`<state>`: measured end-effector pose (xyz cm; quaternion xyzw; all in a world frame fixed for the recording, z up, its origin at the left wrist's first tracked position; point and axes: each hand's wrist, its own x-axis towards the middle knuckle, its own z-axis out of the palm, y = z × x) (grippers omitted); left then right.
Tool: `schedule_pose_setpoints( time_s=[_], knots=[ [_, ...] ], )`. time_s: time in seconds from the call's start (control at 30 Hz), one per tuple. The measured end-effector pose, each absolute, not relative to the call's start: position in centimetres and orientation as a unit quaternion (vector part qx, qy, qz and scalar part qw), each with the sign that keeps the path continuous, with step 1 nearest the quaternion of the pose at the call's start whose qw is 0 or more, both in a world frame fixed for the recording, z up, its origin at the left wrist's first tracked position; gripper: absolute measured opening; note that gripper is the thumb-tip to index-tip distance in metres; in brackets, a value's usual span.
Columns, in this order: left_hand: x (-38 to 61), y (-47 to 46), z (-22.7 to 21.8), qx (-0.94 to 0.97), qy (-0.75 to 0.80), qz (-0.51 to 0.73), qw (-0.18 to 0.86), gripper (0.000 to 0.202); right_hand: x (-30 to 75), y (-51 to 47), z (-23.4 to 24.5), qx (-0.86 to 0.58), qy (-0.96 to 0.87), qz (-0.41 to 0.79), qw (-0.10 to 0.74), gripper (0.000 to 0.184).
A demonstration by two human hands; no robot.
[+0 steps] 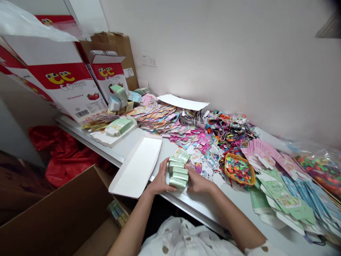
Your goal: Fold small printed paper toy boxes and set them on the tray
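Note:
Between my hands stands a stack of small pale green boxes [178, 173], lying flat on top of one another. My left hand [160, 179] grips the stack's left side, and my right hand [197, 182] presses against its right side. Just left of my left hand lies a long white cardboard tray [135, 167], tilted at the white table's edge [117, 156]. Loose paper cards and stickers [205, 156] lie close beyond my right hand. The lower part of the stack is partly hidden by my fingers.
Large red-and-white printed cartons [61, 74] stand at the table's far left. An open brown cardboard box [58, 209] sits below the near edge. Heaps of colourful paper pieces [157, 119], an orange basket [238, 169], flat green card blanks [279, 197] and a plastic bag [319, 167] cover the table.

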<state>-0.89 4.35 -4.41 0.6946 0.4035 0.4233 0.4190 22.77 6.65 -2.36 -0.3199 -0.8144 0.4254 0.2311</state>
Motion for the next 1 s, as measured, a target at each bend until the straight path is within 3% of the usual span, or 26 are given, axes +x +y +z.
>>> schedule_pose_setpoints(
  time_s=[0.17,0.4,0.5,0.63,0.77,0.9,1.0],
  knots=[
    [-0.9,3.9,-4.4,0.679,0.372,0.425,0.468,0.134,24.0,10.6,-0.5,-0.448,-0.832,0.248,0.211,0.054],
    [-0.8,3.9,-5.4,0.673,0.396,0.427,0.456,0.138,20.4,13.3,-1.4,-0.518,-0.844,0.109,0.083,0.083],
    [-0.8,3.8,-5.5,0.672,0.407,0.418,0.456,0.137,20.7,14.1,-0.1,-0.498,-0.854,0.123,0.089,0.081],
    [-0.8,3.6,-4.5,0.674,0.407,0.411,0.459,0.131,21.9,16.6,4.0,-0.351,-0.919,0.161,0.078,0.069],
    [-0.9,3.5,-3.2,0.672,0.385,0.409,0.483,0.121,21.0,18.0,6.1,-0.211,-0.943,0.254,0.041,0.079],
    [-1.0,3.2,-3.4,0.669,0.427,0.404,0.455,0.116,19.5,17.4,5.0,-0.223,-0.91,0.345,0.052,0.092],
    [-0.7,2.2,-3.8,0.645,0.512,0.425,0.377,0.112,19.6,16.7,4.0,-0.259,-0.884,0.384,0.071,0.077]
  ],
)
